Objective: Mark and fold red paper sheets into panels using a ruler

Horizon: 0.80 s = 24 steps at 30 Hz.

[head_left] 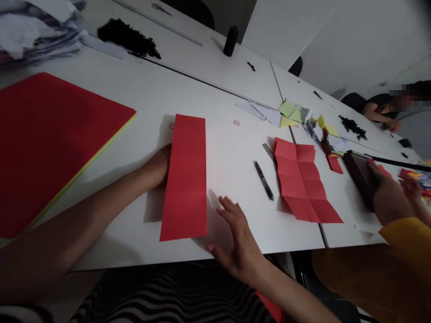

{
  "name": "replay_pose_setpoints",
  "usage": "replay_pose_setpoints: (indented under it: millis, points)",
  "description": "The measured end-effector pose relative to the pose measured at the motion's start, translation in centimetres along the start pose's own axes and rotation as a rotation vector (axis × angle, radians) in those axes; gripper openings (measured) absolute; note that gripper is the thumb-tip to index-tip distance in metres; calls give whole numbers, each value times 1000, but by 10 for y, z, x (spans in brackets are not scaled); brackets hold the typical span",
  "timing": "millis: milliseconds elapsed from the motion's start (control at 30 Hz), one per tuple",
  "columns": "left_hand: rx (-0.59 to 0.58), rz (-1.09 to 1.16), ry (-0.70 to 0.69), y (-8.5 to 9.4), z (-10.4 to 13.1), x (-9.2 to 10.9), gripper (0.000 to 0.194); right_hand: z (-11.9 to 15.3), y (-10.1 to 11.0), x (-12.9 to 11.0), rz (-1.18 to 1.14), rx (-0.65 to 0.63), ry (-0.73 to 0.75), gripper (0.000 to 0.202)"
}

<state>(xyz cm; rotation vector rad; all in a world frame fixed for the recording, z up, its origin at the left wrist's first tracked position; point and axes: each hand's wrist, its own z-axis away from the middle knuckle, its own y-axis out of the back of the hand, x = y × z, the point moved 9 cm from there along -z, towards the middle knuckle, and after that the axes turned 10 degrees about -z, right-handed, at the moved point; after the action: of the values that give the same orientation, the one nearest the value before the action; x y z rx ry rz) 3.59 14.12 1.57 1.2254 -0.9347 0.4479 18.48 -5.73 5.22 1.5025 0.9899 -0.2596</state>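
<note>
A long red paper strip [186,179] with faint cross creases stands slightly off the white table in front of me, its shadow falling to the left. My left hand [160,166] reaches to its left edge; the fingers are hidden behind the paper. Just right of the strip's lower end, my right hand [237,240] hovers with fingers spread and nothing in it. A black pen [263,180] lies farther right, beside a creased red sheet [301,179] with grid folds. At the left is a stack of large red sheets [57,152] with a yellow-green edge.
Crumpled papers [37,31], black cord [128,38] and a black cylinder [230,41] are toward the back. Green and yellow scraps [290,112] lie right of centre. A neighbour's hand [392,197] holds a dark object [362,179]; another person [380,110] sits at the far right.
</note>
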Motion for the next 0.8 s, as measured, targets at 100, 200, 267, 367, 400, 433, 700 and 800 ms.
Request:
replay_pose_setpoints:
  millis: [100,200,267,367,400,433,700,800]
  points:
    - [-64,-166,-155,-4,0,10,20,-17,-5,-18,24,35,104,98]
    - [-94,-314,-268,-8,2,16,32,-19,3,-15,-110,164,60,84]
    - [-92,-475,-347,-11,5,20,46,-7,19,10,-299,340,-131,71]
    - [-65,-663,-436,-16,8,24,58,27,34,57,-507,575,-518,54]
    - [-57,-672,-445,-16,8,24,59,37,33,70,-563,608,-630,53]
    - [-52,-672,-450,-17,8,24,59,45,32,80,-619,622,-717,52]
    - [-50,-685,-443,-16,7,23,60,47,28,110,-769,613,-784,42]
    - [-36,-680,-442,-16,7,23,60,45,27,110,-781,594,-781,38]
